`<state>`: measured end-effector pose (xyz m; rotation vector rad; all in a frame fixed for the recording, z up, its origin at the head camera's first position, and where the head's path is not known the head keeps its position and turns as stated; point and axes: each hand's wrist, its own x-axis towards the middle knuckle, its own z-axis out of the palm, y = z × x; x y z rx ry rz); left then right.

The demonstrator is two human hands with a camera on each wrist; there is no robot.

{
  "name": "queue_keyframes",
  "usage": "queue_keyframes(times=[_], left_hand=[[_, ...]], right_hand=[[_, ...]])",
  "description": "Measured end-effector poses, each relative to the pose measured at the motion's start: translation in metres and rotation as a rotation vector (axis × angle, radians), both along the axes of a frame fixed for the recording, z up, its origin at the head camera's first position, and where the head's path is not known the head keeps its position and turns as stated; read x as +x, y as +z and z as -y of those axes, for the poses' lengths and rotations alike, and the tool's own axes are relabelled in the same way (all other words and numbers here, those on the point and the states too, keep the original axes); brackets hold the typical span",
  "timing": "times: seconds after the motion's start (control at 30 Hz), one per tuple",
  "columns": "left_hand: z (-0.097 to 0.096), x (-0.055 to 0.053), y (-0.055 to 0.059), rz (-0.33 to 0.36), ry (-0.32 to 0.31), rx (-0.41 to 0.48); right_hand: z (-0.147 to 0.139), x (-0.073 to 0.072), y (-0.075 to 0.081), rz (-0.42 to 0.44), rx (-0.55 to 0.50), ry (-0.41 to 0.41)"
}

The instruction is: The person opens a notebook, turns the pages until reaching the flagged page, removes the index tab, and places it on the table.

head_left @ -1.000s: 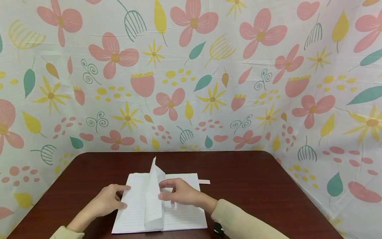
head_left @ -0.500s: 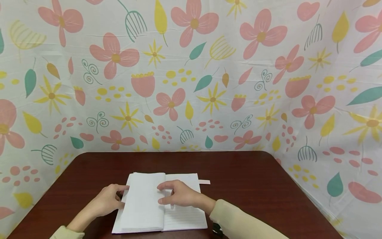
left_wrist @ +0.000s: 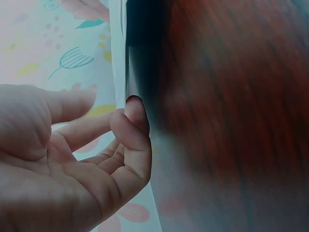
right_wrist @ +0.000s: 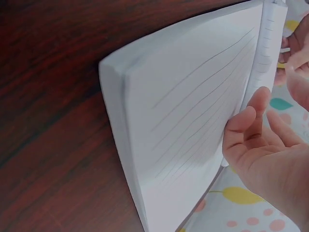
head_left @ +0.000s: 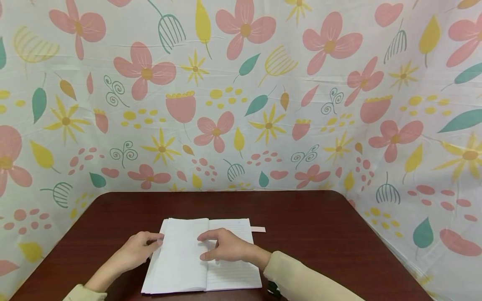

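An open notebook (head_left: 233,274) with lined white pages lies on the brown table. Its left page (head_left: 177,267) is flat, and the spine runs down the middle. At the left edge is my left hand (head_left: 132,253), its fingers bent and touching the page edge. In the left wrist view, its thumb (left_wrist: 72,104) stands apart from the paper. Over the spine and right page hovers my right hand (head_left: 229,246), thumb and index finger apart with nothing between them. The right wrist view shows its bent fingers (right_wrist: 241,121) close to the spine.
A pale tab (head_left: 258,229) sticks out from the notebook's right side. By the right sleeve (head_left: 293,271) a small dark object (head_left: 273,289) is partly hidden. Dark table surface (head_left: 301,213) surrounds the notebook, and a flowered cloth (head_left: 241,104) hangs behind.
The raised page has swung left and now lies flat. The left fingertips, covered by that page half a second ago, now show at its edge. My right hand has barely moved.
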<state>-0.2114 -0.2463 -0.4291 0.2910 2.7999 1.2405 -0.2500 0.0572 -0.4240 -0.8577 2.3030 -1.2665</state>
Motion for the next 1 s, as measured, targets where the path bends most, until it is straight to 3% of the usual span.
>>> queue_keyframes(times=[0.53, 0.77, 1.0], left_hand=[[-0.006, 0.000, 0.000, 0.029, 0.066, -0.030], [-0.004, -0.001, -0.002, 0.026, 0.046, -0.023], [-0.004, -0.001, -0.001, 0.025, 0.046, -0.023]], right_hand=[[-0.001, 0.001, 0.000, -0.007, 0.013, -0.003], [-0.006, 0.001, 0.002, -0.019, 0.015, 0.009], [-0.028, -0.001, 0.005, -0.113, 0.042, 0.007]])
